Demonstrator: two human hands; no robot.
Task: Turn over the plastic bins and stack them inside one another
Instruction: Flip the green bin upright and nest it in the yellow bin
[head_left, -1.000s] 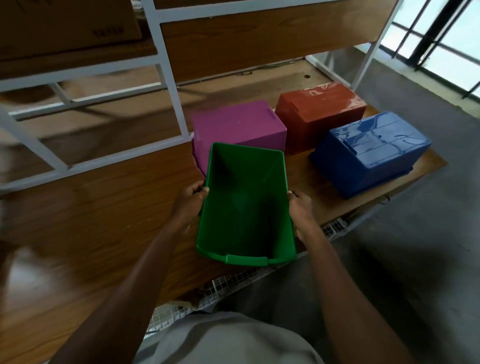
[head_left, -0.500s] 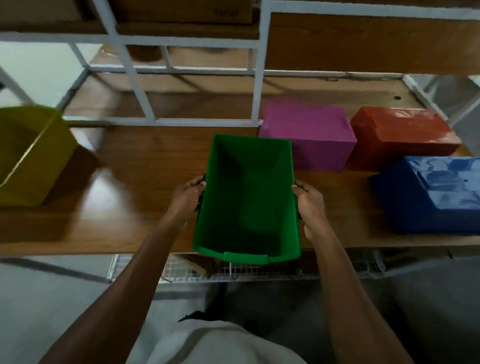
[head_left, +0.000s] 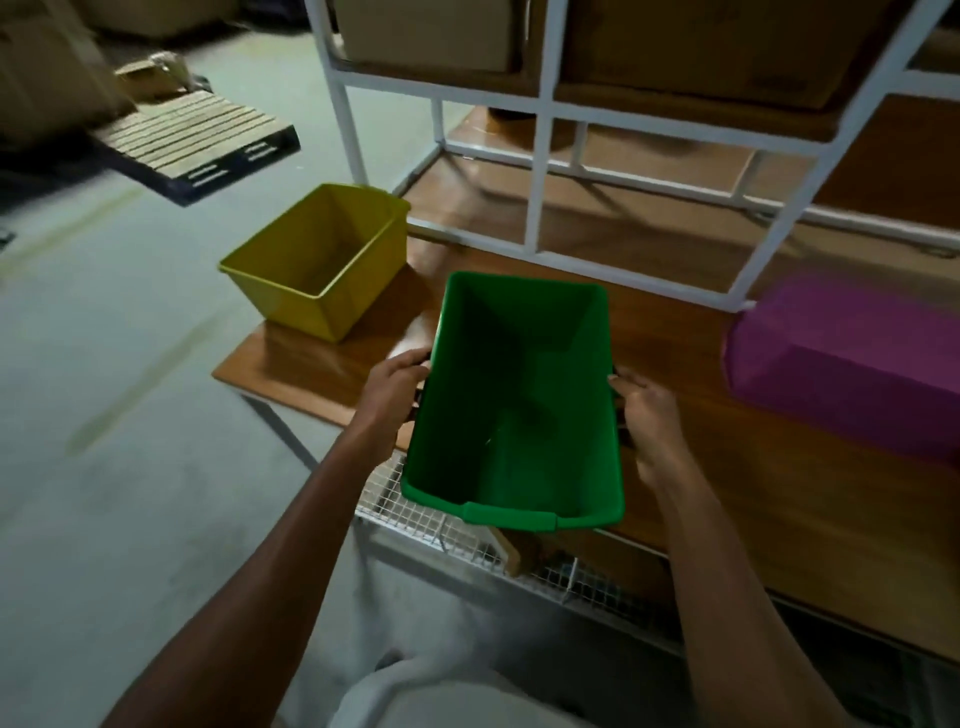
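Green plastic bin (head_left: 511, 410), mouth up, sits between both hands above the wooden counter (head_left: 769, 478): left hand (head_left: 395, 397) and right hand (head_left: 647, 415) grip its long rims, fingers curled round them. Yellow bin (head_left: 317, 262) stands upright nearby.

**What the view keeps from sight**

The purple bin (head_left: 852, 358) runs off the right edge and is smeared by blur — its far end cannot be seen. The fingers of the left hand (head_left: 396, 391) and the right hand (head_left: 644, 410) pass behind the long walls of the green bin (head_left: 514, 395), so how they lie there is hidden. That bin covers the worktop (head_left: 322, 364) beneath it, and whether its base touches the wood cannot be told. Under the worktop, the wire basket (head_left: 457, 530) holds things too dim to name. The cardboard boxes (head_left: 431, 31) on the rack are cut by the top edge — no print is readable.
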